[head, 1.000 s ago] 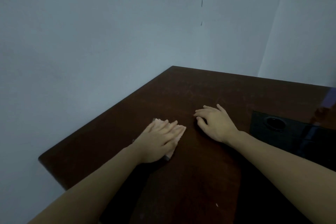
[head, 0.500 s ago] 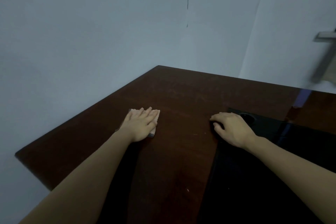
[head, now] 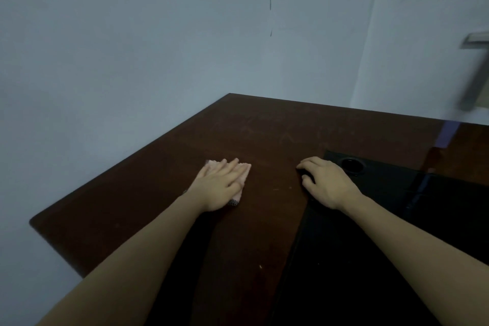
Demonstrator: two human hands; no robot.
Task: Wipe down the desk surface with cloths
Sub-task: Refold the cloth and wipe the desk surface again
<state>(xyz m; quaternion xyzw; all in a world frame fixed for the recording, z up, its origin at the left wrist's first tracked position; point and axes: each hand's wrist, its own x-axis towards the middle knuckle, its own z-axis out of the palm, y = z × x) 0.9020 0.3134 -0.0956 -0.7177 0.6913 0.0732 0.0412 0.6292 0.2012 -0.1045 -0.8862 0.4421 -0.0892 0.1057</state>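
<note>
A dark brown wooden desk (head: 264,135) stands in the corner, its far edge against the wall. On its top lie a pink cloth (head: 244,171), pressed flat under the left hand (head: 219,185), and a black mat (head: 383,219) covering the right part. The right hand (head: 325,182) rests with curled fingers at the mat's left edge.
</note>
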